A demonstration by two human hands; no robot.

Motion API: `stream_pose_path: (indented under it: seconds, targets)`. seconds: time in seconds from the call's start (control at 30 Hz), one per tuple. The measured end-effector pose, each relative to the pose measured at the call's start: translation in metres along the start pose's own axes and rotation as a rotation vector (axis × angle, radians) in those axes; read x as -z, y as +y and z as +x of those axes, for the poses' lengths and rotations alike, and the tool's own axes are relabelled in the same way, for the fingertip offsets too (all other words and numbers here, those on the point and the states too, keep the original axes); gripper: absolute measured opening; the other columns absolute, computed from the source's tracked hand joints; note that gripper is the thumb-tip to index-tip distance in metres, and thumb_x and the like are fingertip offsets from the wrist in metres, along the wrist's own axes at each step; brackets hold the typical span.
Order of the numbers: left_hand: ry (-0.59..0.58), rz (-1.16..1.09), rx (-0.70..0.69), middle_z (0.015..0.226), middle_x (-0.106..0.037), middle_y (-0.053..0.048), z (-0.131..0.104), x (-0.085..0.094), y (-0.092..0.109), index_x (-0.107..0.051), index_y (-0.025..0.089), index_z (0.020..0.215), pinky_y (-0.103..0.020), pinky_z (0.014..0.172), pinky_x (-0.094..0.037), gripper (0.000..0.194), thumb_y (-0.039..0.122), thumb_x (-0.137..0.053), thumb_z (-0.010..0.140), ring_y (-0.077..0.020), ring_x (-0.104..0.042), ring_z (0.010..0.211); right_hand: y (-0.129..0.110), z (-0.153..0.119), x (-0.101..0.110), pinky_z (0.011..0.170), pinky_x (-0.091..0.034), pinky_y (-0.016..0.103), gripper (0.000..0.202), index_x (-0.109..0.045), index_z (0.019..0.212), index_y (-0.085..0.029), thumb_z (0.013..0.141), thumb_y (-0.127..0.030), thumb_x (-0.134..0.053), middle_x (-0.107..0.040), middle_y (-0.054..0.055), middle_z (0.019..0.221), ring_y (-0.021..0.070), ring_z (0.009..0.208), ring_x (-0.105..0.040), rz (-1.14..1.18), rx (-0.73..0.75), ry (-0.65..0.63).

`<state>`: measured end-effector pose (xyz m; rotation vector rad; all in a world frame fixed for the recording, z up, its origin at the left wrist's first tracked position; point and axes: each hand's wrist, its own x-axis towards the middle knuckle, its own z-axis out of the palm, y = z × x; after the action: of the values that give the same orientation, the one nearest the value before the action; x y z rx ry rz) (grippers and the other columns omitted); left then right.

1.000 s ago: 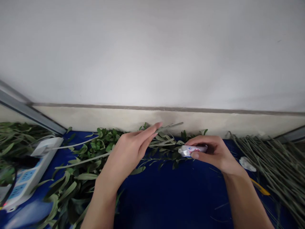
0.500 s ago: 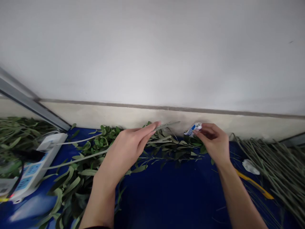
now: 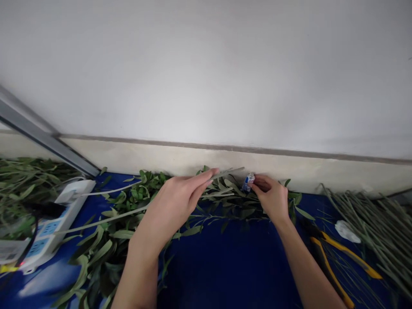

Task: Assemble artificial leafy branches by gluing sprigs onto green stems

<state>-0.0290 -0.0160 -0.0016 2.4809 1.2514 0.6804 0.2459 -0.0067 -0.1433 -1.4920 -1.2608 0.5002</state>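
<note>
Evidently, left hand pinches thin stem near tip, presumably steadying its length. Right hand, fingers narrowed, grips 1 blue-white packet by end, near leaves, likely keeping other end exposed.

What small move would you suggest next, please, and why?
Perhaps ease the right hand, with its blue-and-white packet, slightly toward the tip of the stem: it juts past the left hand, and the packet seems close but not touching.
</note>
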Motion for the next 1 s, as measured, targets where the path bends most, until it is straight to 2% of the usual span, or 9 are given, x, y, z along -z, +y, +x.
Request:
stream_pose_path:
  seconds: [0.2, 0.33, 0.47, 0.57, 0.63, 0.7, 0.8, 0.9, 1.0]
  targets:
    - [-0.084, 0.008, 0.021, 0.107, -0.079, -0.002, 0.004, -0.007, 0.003, -0.053, 0.033, 0.152, -0.037, 0.081, -0.063, 0.043, 0.033, -0.042, 0.111, -0.026, -0.077, 0.095, 0.003, 0.0, -0.002, 0.085, -0.063, 0.042, 0.032, -0.063, 0.085, -0.022, 0.08, -0.049, -0.079, -0.079, 0.009, 0.088, 0.028, 0.085, -0.079, -0.033, -0.023, 0.035]
    - [-0.117, 0.015, 0.022, 0.12, -0.075, -0.006, 0.002, -0.008, 0.01, -0.038, 0.034, 0.161, -0.039, 0.092, -0.061, 0.049, 0.034, -0.037, 0.111, -0.0264, -0.073, 0.106, -0.008, 0.0, 0.007, 0.08, -0.06, 0.041, 0.03, -0.063, 0.077, -0.023, 0.075, -0.045, -0.084, -0.078, 0.007, 0.082, 0.0279, 0.079, -0.077, -0.118, -0.024, 0.025]
    - [-0.14, -0.004, 0.038, 0.14, -0.066, -0.007, -0.001, -0.009, 0.015, -0.037, 0.037, 0.16, -0.042, 0.1, -0.057, 0.049, 0.04, -0.032, 0.112, -0.0279, -0.067, 0.123, -0.024, 0.002, 0.029, 0.07, -0.056, 0.036, 0.026, -0.068, 0.079, -0.022, 0.081, -0.047, -0.077, -0.075, 0.005, 0.075, 0.0244, 0.071, -0.074, -0.163, -0.024, 0.057]
    - [-0.153, -0.003, 0.063, 0.147, -0.061, -0.004, -0.002, -0.009, 0.018, -0.031, 0.043, 0.162, -0.039, 0.101, -0.055, 0.05, 0.044, -0.03, 0.112, -0.0279, -0.058, 0.135, -0.029, 0.006, 0.059, 0.071, -0.055, 0.034, 0.025, -0.071, 0.086, -0.021, 0.084, -0.046, -0.072, -0.076, 0.005, 0.077, 0.0232, 0.072, -0.073, -0.196, -0.023, 0.159]
    - [-0.153, 0.002, 0.07, 0.138, -0.066, -0.004, -0.002, -0.008, 0.02, -0.029, 0.043, 0.162, -0.034, 0.091, -0.057, 0.051, 0.044, -0.03, 0.112, -0.0255, -0.065, 0.125, -0.028, 0.008, 0.084, 0.073, -0.054, 0.034, 0.023, -0.072, 0.089, -0.022, 0.084, -0.045, -0.07, -0.078, 0.005, 0.081, 0.0236, 0.075, -0.074, -0.283, -0.038, 0.212]
    - [-0.152, 0.019, 0.052, 0.115, -0.073, -0.004, -0.001, -0.007, 0.024, -0.035, 0.039, 0.16, -0.028, 0.075, -0.055, 0.049, 0.04, -0.031, 0.112, -0.0205, -0.072, 0.095, -0.024, 0.009, 0.108, 0.076, -0.053, 0.036, 0.022, -0.074, 0.091, -0.023, 0.086, -0.044, -0.068, -0.079, 0.005, 0.082, 0.025, 0.076, -0.075, -0.437, -0.065, 0.19]
    - [-0.118, 0.056, 0.016, 0.076, -0.066, 0.002, 0.003, -0.009, 0.031, -0.047, 0.03, 0.149, -0.024, 0.056, -0.044, 0.04, 0.035, -0.033, 0.111, -0.0143, -0.06, 0.057, -0.014, 0.008, 0.133, 0.073, -0.052, 0.036, 0.023, -0.077, 0.093, -0.025, 0.086, -0.043, -0.066, -0.079, 0.004, 0.079, 0.0266, 0.077, -0.075, -0.591, -0.09, 0.006]
    - [-0.098, 0.057, -0.01, 0.062, -0.054, 0.007, 0.007, -0.017, 0.039, -0.051, 0.025, 0.129, -0.023, 0.049, -0.035, 0.025, 0.031, -0.035, 0.11, -0.0133, -0.05, 0.046, -0.003, 0.006, 0.14, 0.068, -0.052, 0.034, 0.023, -0.077, 0.088, -0.026, 0.084, -0.046, -0.069, -0.078, 0.002, 0.077, 0.0254, 0.075, -0.075, -0.607, -0.136, -0.169]
    - [-0.078, 0.042, -0.066, 0.073, -0.061, 0.005, 0.01, -0.029, 0.043, -0.05, 0.025, 0.117, -0.023, 0.053, -0.038, 0.015, 0.027, -0.037, 0.11, -0.0131, -0.056, 0.054, 0.008, 0.006, 0.135, 0.067, -0.053, 0.034, 0.022, -0.077, 0.084, -0.025, 0.08, -0.046, -0.074, -0.078, 0.003, 0.077, 0.0243, 0.073, -0.074, -0.58, -0.159, -0.286]
